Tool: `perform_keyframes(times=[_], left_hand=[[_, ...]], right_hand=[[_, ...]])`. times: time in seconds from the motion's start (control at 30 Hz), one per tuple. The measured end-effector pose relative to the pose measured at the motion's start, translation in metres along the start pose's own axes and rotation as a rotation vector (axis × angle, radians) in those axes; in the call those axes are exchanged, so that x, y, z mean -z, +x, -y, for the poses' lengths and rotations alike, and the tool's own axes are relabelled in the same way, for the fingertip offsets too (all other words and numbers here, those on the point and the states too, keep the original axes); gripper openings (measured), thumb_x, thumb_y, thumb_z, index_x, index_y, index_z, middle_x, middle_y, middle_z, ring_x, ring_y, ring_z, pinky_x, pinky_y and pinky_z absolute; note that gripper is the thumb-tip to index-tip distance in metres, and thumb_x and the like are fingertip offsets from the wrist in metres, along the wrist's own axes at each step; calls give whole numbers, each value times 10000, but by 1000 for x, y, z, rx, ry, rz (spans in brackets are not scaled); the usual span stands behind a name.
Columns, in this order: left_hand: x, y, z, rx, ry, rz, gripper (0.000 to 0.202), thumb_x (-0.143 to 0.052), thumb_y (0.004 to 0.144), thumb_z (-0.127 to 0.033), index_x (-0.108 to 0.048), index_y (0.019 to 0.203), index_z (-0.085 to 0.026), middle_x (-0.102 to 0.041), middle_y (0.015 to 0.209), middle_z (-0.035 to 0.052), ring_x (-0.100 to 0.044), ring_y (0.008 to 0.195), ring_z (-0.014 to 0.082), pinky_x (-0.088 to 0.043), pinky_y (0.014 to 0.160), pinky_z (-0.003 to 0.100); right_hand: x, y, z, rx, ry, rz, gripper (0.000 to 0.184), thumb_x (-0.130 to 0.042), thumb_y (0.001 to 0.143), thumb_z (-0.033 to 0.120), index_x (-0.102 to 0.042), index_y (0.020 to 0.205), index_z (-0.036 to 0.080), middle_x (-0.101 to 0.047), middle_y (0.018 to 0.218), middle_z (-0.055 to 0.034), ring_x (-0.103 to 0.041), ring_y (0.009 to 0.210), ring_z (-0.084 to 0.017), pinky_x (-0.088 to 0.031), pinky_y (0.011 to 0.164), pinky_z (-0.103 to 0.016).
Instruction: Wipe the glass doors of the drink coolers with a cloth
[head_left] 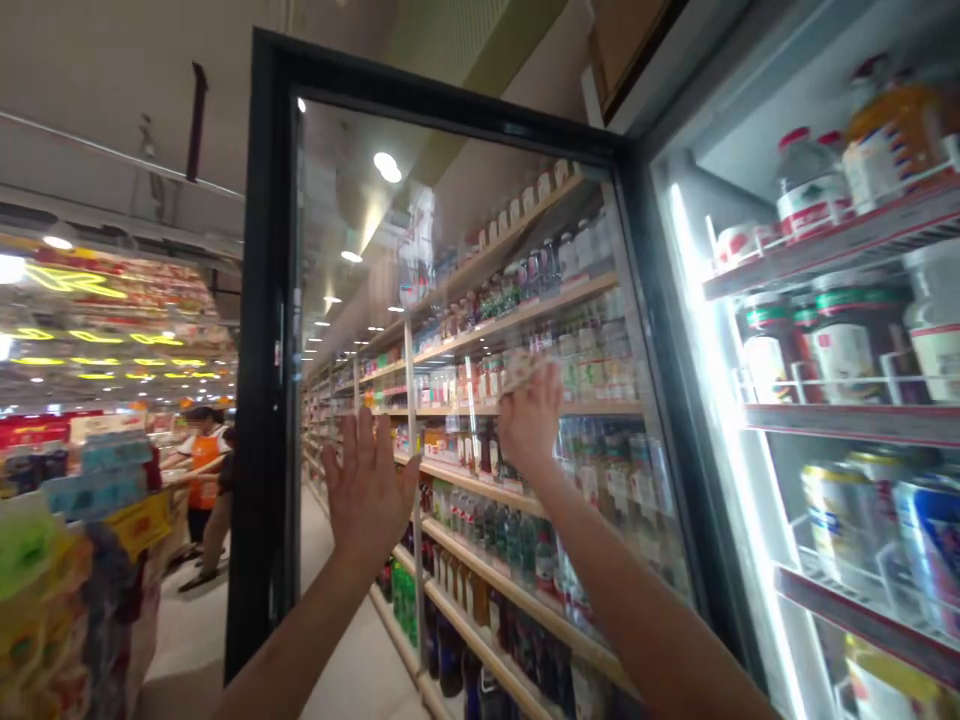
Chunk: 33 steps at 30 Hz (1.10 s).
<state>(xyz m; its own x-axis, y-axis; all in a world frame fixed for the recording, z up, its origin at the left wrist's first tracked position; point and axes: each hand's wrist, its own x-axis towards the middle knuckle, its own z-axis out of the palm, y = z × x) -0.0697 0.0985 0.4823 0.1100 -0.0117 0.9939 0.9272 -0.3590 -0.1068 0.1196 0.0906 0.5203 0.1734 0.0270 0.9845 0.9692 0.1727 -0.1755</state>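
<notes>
An open fridge door (262, 330) with a black frame and a glass pane stands in front of me. My left hand (367, 490) is open, its palm flat against the inside of the glass, fingers pointing up. Higher and to the right, my right hand (531, 415) presses a crumpled pale cloth (519, 368) onto the glass. Its fingers are closed over the cloth. Through the pane I see long shop shelves (480, 480) full of bottles.
On the right the lit fridge interior (840, 420) holds racks of bottles, jars and cans. A display of packaged goods (67, 560) stands at the lower left. Further back on the left, a person in an orange vest (204, 470) stands by a counter.
</notes>
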Motion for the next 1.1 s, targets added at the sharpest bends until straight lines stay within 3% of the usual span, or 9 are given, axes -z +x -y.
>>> perform_keyframes(times=[0.13, 0.27, 0.33, 0.5, 0.57, 0.63, 0.7, 0.9, 1.1], left_hand=[[9, 4, 10, -49, -50, 17, 617, -391, 884, -329, -151, 1436, -194, -250, 1471, 152, -199, 1367, 303, -219, 1059, 555], [17, 9, 24, -111, -75, -8, 577, -413, 870, -326, -237, 1415, -270, -340, 1441, 95, -292, 1333, 288, -267, 1055, 494], [18, 10, 26, -111, -85, -38, 601, -416, 864, -339, -191, 1421, -321, -308, 1462, 45, -295, 1334, 274, -248, 1072, 492], [18, 10, 18, -99, -93, -35, 635, -358, 868, -383, -43, 1419, -386, -94, 1506, -91, -214, 1369, 234, -158, 1121, 495], [19, 11, 14, -73, -76, -26, 623, -338, 868, -395, -34, 1412, -406, -81, 1496, -122, -212, 1368, 228, -148, 1125, 494], [19, 13, 12, -54, -62, -14, 613, -336, 859, -418, -49, 1401, -439, -79, 1485, -154, -216, 1366, 229, -145, 1127, 493], [18, 14, 13, -34, -55, 9, 606, -336, 847, -436, -60, 1384, -479, -82, 1474, -191, -229, 1362, 233, -140, 1129, 491], [9, 13, 24, 29, -67, 40, 618, -368, 806, -473, -81, 1345, -563, -63, 1432, -317, -234, 1358, 264, -97, 1146, 420], [6, 13, 22, -23, -50, 28, 610, -340, 837, -463, -101, 1398, -448, -130, 1481, -170, -244, 1356, 266, -150, 1118, 491]], right_hand=[[-7, -3, 34, 409, 43, 155, 443, -425, 868, 312, -445, 1310, 283, -275, 1488, -7, -72, 1405, -242, -166, 1116, -497], [-7, 24, 28, -20, -38, 34, 457, -352, 887, 265, -428, 1332, 201, -231, 1498, -92, -97, 1397, -296, -209, 1076, -559], [-6, 30, 30, -100, -54, -6, 456, -356, 882, 262, -449, 1316, 155, -220, 1497, -118, -86, 1394, -322, -224, 1068, -569], [-2, 28, 28, 487, 17, 72, 439, -407, 876, 362, -435, 1311, 308, -256, 1492, 42, -88, 1403, -251, -200, 1117, -490], [7, 44, -4, 372, -8, 83, 440, -388, 884, 329, -429, 1320, 297, -280, 1483, 20, -127, 1396, -261, -211, 1103, -517], [15, 64, -43, 64, -56, 70, 457, -372, 881, 277, -436, 1330, 216, -264, 1488, -58, -142, 1387, -309, -230, 1077, -555], [16, 74, -65, -88, -71, 55, 469, -366, 875, 251, -446, 1322, 135, -240, 1490, -116, -117, 1387, -337, -220, 1078, -565], [0, 48, -47, 584, 117, 98, 422, -411, 870, 334, -483, 1278, 256, -302, 1474, 22, -95, 1400, -254, -184, 1125, -486], [-1, 67, -60, 77, 56, -21, 425, -364, 874, 239, -494, 1275, 189, -325, 1459, -61, -116, 1387, -315, -192, 1085, -570]])
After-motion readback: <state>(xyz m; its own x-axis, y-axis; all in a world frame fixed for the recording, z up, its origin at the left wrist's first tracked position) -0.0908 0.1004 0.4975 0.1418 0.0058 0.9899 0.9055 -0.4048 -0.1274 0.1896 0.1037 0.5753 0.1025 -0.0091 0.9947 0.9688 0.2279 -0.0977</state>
